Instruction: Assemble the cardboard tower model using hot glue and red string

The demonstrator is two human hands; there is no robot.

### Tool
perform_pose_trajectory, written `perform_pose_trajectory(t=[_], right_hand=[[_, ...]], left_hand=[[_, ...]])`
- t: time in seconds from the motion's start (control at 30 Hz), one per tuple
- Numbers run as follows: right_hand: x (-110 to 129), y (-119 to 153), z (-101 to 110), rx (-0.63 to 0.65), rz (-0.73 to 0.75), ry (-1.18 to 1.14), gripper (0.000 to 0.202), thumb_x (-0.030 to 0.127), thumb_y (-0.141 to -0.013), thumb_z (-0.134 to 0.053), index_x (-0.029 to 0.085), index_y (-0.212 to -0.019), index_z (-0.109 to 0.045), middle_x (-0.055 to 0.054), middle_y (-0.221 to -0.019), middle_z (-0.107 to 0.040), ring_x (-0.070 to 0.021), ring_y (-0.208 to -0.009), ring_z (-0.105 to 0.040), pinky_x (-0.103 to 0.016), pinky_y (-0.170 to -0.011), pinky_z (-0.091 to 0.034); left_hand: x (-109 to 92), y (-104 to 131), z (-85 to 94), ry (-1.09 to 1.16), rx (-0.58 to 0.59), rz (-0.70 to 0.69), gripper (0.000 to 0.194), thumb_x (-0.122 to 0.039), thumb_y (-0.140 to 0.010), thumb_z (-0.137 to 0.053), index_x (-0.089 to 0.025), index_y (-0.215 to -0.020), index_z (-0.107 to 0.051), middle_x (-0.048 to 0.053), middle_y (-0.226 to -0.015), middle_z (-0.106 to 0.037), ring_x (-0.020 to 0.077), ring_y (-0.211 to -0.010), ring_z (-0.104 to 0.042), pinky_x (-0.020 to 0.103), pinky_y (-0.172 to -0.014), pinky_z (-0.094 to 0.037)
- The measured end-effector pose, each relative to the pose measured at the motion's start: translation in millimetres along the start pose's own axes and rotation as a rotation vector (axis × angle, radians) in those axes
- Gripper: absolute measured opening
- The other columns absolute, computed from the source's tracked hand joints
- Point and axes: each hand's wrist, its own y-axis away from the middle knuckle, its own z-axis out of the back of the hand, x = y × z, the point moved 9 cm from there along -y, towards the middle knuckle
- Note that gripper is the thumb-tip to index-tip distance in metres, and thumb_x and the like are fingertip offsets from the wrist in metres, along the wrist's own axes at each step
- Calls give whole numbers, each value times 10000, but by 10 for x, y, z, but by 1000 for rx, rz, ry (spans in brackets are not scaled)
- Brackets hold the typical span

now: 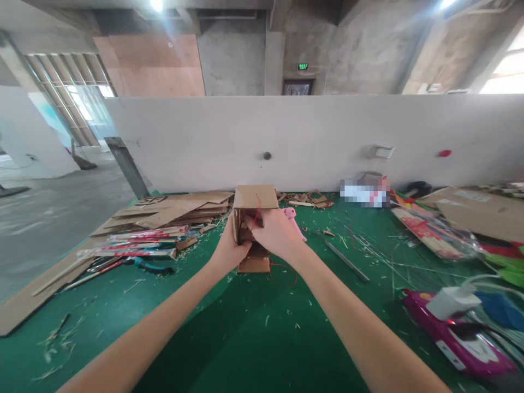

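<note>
A small cardboard box [256, 197] stands upright at the middle of the green table, its near side open and a flap sticking out at its base. My left hand [229, 248] is closed round the box's left wall. The fingers of my right hand [272, 232] reach into the opening, bent; their tips are partly hidden inside, so what they pinch cannot be made out. A thin red string [257, 206] runs over the top panel into the opening, and more of it loops on the table at the right of the base. Behind my right hand lies a pink tool [291, 216].
Cardboard sheets [172, 206], wrapped sticks [139, 252] and teal-handled pliers [151, 266] lie left. A metal rod [347, 261], a magenta power strip [458, 338] with a white plug [452, 302], and packaged material [436, 232] lie right. A low white wall [196, 144] stands behind.
</note>
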Motion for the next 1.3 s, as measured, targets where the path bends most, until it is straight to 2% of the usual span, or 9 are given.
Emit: perform_pose_trajectory(t=[0.1,0.23,0.5,0.67,0.83,1.07,1.3], right_hand=[[2,0,9,-7,6,11,212,266,-903,-509,165,-991,-674,-131,-1014,-724,-255,-951,-661,-326,-786,-484],[-21,-14,-33,0,7,35,237,231,-919,-474,159,-1047,-660,-142,-1068,-710,-257,-1030,-643,-324,-829,-472],[-64,-42,-74,13,-43,89,212,260,-928,-497,157,-1005,-665,-132,-1014,-715,-252,-964,-662,-324,-816,-465],[-58,-50,-66,8,-59,107,218,259,-924,-501,160,-991,-684,-132,-1012,-719,-257,-954,-668,-322,-791,-472],[-39,-54,-110,28,-78,144,247,264,-921,-487,177,-980,-710,-139,-1015,-725,-274,-977,-668,-349,-810,-479],[-35,-64,-100,21,-116,192,265,249,-909,-480,148,-1003,-707,-168,-1019,-723,-290,-983,-670,-355,-804,-489],[-84,-86,-153,-1,-152,190,267,270,-915,-473,168,-1001,-705,-157,-1009,-723,-286,-998,-667,-348,-812,-489]], left_hand=[[9,-5,-34,-89,-12,-66,727,22,-641,-510,-205,-1328,-447,89,-1222,-601,260,-1166,-557,459,-1051,-414],[-79,12,-57,-152,1,-138,764,36,-664,-449,-210,-1385,-397,97,-1290,-563,258,-1219,-514,465,-1094,-374],[-46,7,-69,-146,8,-115,825,6,-680,-464,-188,-1461,-280,131,-1297,-516,273,-1222,-491,514,-1117,-323],[25,3,-51,-170,10,-109,811,-9,-674,-476,-190,-1446,-307,136,-1338,-467,308,-1315,-389,549,-1146,-260],[117,14,-33,-159,17,-76,835,-18,-683,-490,-215,-1462,-265,136,-1364,-447,326,-1354,-349,573,-1144,-259],[53,6,-49,-174,38,-118,819,-8,-696,-474,-213,-1460,-263,137,-1410,-395,312,-1354,-345,539,-1153,-255],[43,18,-64,-164,56,-117,825,-6,-707,-477,-221,-1471,-251,141,-1424,-370,320,-1356,-328,561,-1151,-229]])
